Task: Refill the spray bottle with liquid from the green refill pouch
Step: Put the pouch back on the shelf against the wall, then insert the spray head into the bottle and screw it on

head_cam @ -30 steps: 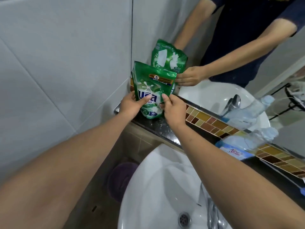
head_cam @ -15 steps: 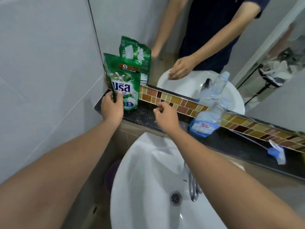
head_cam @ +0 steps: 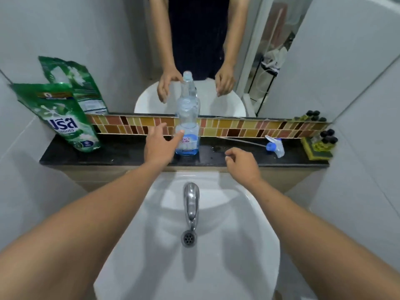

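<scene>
1. Your left hand [head_cam: 159, 146] is open and empty, its fingertips at the spray bottle [head_cam: 187, 126] just to its right.
2. Your right hand [head_cam: 242, 164], loosely curled and empty, sits farther off.
3. The bottle stands upright on the black ledge [head_cam: 129, 151], neck up, uncapped.
4. The green refill pouch [head_cam: 62, 120] leans at the far left.

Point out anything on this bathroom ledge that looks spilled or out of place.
The spray head lies on its side on the black ledge, apart from the open spray bottle. Small wet spots sit between them. The green refill pouch leans against the wall.
</scene>
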`<action>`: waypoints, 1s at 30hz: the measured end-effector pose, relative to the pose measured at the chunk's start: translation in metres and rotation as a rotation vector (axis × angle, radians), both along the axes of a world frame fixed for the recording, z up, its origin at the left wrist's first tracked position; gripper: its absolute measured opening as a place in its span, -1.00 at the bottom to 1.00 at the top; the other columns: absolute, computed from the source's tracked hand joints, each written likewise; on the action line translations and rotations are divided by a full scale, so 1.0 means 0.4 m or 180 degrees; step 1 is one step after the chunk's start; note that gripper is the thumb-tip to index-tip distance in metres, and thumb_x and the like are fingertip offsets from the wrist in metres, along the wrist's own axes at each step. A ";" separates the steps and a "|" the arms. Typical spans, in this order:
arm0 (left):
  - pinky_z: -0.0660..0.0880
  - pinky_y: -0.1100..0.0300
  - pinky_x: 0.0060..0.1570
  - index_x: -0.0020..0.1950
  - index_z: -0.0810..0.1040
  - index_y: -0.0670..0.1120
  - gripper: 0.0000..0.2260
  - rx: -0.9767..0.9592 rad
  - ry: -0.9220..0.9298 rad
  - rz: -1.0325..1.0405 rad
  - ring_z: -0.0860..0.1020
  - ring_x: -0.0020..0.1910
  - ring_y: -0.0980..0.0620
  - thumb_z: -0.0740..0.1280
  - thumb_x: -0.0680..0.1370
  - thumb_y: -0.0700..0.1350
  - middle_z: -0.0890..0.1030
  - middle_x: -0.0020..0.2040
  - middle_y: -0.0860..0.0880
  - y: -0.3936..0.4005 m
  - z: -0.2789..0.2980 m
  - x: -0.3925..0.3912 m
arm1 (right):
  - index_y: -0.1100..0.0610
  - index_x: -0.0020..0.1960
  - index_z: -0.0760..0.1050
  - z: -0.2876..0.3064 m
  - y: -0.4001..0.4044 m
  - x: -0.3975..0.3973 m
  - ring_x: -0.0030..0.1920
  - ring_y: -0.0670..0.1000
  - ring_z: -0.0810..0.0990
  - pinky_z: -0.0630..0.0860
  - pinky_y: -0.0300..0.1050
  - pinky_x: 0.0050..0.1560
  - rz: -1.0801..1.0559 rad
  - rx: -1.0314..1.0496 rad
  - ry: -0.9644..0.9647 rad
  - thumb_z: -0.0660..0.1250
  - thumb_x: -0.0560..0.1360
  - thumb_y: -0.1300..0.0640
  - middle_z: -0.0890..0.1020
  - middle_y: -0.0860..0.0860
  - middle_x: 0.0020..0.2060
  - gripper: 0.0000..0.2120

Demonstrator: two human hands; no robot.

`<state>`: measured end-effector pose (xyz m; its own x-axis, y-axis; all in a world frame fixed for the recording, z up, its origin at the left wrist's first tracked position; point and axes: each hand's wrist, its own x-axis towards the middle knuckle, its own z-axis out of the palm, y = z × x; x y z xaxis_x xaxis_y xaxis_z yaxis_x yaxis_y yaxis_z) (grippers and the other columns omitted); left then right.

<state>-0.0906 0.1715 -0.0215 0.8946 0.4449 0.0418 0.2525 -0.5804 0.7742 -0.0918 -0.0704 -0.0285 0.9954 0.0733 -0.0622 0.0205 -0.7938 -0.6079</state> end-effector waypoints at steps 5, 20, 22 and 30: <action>0.46 -0.07 0.23 0.52 0.27 0.06 -0.08 0.0185 0.0249 0.0120 0.41 0.35 -0.08 0.32 0.29 0.53 0.33 0.40 -0.06 -0.077 -0.005 0.085 | 0.06 0.27 0.51 -0.023 -0.196 0.072 0.06 0.09 0.59 0.54 -0.02 0.06 -0.0373 -0.0305 -0.0070 0.25 0.55 0.12 0.64 0.03 0.11 -0.71; 0.48 0.17 -0.05 0.21 0.53 0.04 -0.54 0.0443 -0.0229 0.0442 0.54 -0.01 0.11 0.49 0.40 0.20 0.53 0.01 0.15 -0.135 0.019 0.093 | -0.06 0.44 0.30 -0.134 -0.398 0.308 0.14 0.20 0.37 0.42 0.06 0.02 -0.0190 -0.1417 0.0470 0.34 0.54 0.08 0.26 0.12 0.29 -0.50; 0.49 0.15 -0.06 0.22 0.51 0.04 -0.52 0.0848 -0.0118 0.0252 0.52 -0.02 0.12 0.49 0.40 0.21 0.53 0.02 0.15 -0.111 0.032 0.082 | -0.03 0.41 0.36 -0.138 -0.403 0.317 0.13 0.20 0.36 0.43 0.07 0.03 -0.0165 -0.1430 0.0361 0.34 0.55 0.07 0.27 0.12 0.28 -0.56; 0.58 0.10 -0.05 0.40 0.44 -0.01 -0.36 0.2411 0.0295 -0.0801 0.57 0.10 0.03 0.44 0.40 0.24 0.56 0.29 0.04 -0.029 0.054 0.051 | 0.09 0.33 0.48 -0.128 -0.412 0.282 0.24 0.22 0.33 0.35 0.11 0.29 -0.0245 -0.0701 0.0045 0.42 0.50 0.15 0.25 0.12 0.36 -0.59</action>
